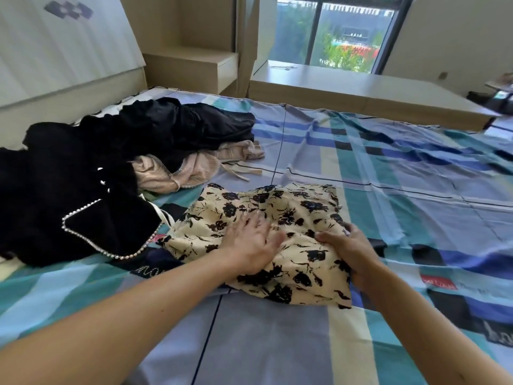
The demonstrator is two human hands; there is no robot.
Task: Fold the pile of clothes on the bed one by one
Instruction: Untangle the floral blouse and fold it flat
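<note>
A cream garment with black flower print [280,215] lies folded over on the striped bed sheet [388,190]. My left hand [251,245] rests flat on its middle, fingers spread. My right hand [347,250] grips the garment's right edge, fingers curled under the fabric. To the left lies the pile: a black garment with pearl trim [69,207], more black clothes [177,126] behind it, and a pale pink knit piece [177,173] between them.
A padded headboard [63,54] stands at the left. A wooden bedside shelf [191,68] and a low wooden ledge [361,90] under the window run along the far side. Dark items [491,98] sit on the ledge's right end.
</note>
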